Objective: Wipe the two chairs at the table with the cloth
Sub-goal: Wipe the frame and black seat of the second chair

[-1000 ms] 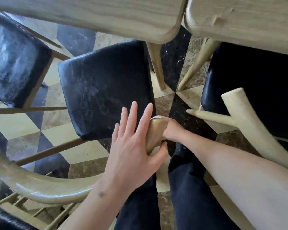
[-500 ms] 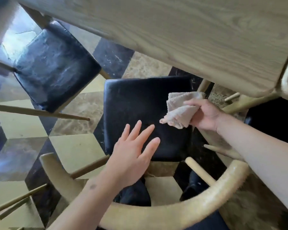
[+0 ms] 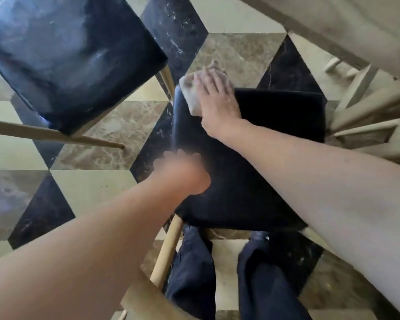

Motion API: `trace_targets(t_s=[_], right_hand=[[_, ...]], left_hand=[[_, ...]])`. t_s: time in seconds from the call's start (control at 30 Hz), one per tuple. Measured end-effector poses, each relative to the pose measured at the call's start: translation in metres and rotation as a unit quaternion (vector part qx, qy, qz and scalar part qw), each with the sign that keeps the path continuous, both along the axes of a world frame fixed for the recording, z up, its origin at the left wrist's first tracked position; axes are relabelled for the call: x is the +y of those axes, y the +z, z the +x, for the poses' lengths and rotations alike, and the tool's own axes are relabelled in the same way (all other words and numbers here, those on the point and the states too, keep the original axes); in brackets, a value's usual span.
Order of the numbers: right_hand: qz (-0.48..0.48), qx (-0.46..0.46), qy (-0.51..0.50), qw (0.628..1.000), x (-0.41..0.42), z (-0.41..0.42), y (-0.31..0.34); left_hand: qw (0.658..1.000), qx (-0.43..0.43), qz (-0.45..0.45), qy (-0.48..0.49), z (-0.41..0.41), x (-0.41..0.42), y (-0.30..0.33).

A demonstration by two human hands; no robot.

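Observation:
The chair right below me has a black padded seat (image 3: 252, 181) and pale wooden legs. A light beige cloth (image 3: 191, 93) lies on the seat's far left corner. My right hand (image 3: 217, 98) presses flat on the cloth with its fingers spread. My left hand (image 3: 183, 173) is blurred at the seat's left edge; its fingers look curled downward, and whether it touches the seat is unclear. A second chair with a worn black seat (image 3: 67, 54) stands at the upper left.
The wooden table's edge (image 3: 333, 24) runs across the upper right, with pale chair legs and rungs (image 3: 367, 107) below it. My legs in dark trousers (image 3: 229, 273) stand behind the seat. The curved wooden backrest (image 3: 148, 301) is at the bottom. The floor is checkered marble.
My right hand has brought the cloth down onto the seat's far left corner and flattened on it. My left hand has dropped from an open spread to the seat's left edge. The view has tilted down.

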State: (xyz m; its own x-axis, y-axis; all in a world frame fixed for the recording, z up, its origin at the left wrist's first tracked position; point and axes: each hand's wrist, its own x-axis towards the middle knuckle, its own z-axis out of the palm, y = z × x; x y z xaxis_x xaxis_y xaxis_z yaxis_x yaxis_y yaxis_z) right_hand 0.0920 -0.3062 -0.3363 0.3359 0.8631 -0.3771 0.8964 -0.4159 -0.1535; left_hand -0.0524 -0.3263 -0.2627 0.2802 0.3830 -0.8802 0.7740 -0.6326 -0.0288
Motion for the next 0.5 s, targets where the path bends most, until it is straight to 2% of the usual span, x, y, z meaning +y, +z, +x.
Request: trace_targets(t_s=[0.1, 0.2, 0.4, 0.5], right_hand=[[-0.051, -0.017, 0.146, 0.988, 0.003, -0.037, -0.034], [-0.047, -0.028, 0.16, 0.986, -0.006, -0.051, -0.058], [-0.021, -0.068, 0.229, 0.971, -0.009, -0.024, -0.068], [-0.005, -0.091, 0.252, 0.963, -0.009, -0.008, -0.067]], left_hand=[[0.998, 0.046, -0.031, -0.009, -0.006, 0.003, -0.025], [0.997, 0.068, -0.033, -0.029, -0.009, 0.005, -0.047], [0.999, -0.025, -0.006, -0.044, -0.008, -0.01, -0.078], [0.999, -0.026, -0.026, -0.027, 0.0, -0.02, -0.087]])
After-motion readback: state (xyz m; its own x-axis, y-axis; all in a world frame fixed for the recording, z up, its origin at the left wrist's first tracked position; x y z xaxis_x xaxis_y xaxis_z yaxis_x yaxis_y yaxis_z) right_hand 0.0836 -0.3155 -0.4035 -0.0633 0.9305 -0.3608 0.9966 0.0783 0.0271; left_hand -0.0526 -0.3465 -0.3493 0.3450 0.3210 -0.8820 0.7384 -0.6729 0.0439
